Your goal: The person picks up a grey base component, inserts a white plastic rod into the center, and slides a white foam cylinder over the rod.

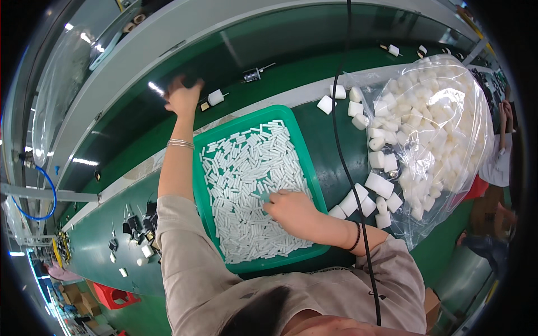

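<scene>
My left hand [184, 96] reaches over the green conveyor belt, thumb and fingers apart. A dark patch shows between them, and I cannot tell whether it is a part or a shadow. Just right of this hand lies a small motor-like part with a white foam cylinder [215, 98] on it. My right hand [292, 213] rests among the short white tubes [241, 185] in a green tray [300, 131]. Its fingers are curled together with the tips down among the tubes; whatever they pinch is hidden.
A clear plastic bag [437, 123] of white foam cylinders stands right of the tray, with loose foam cylinders [379, 185] beside it. A black cable [336, 112] hangs across the view. A bare motor-like part [255, 74] lies on the belt; several dark parts [137, 227] lie at left.
</scene>
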Action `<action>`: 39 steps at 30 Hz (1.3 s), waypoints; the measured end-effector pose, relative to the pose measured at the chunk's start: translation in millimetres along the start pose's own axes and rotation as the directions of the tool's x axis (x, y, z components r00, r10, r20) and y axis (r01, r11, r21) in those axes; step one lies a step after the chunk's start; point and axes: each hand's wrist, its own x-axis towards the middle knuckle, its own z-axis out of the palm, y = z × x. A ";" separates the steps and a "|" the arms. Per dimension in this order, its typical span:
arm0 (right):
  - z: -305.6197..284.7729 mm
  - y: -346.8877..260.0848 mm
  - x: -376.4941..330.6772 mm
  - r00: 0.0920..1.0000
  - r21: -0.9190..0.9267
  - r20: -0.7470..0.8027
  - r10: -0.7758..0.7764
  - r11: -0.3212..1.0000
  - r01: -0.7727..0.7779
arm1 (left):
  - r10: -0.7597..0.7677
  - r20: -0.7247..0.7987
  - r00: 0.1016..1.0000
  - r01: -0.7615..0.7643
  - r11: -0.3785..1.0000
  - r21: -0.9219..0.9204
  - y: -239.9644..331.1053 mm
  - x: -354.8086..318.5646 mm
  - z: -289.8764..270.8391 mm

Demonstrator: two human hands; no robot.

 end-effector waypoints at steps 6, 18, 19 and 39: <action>-7.0 -9.3 6.3 0.997 0.002 0.047 -0.065 0.998 0.065 | 0.695 0.179 0.696 -0.715 0.694 0.088 66.3 -14.3 38.8; -13.2 -8.2 5.5 0.980 0.168 -0.121 -0.158 0.970 0.177 | 0.565 0.196 0.802 -0.216 0.579 -0.786 61.7 -64.5 -66.0; -29.3 -11.9 6.4 0.999 0.308 0.019 -0.046 0.951 0.038 | 0.552 0.232 0.801 -0.111 0.518 -0.848 53.4 -77.6 -91.9; -45.7 -23.6 1.3 0.967 0.937 -0.181 0.178 0.331 0.114 | 0.414 0.054 0.909 -0.263 0.667 -0.697 -46.2 -257.3 -191.4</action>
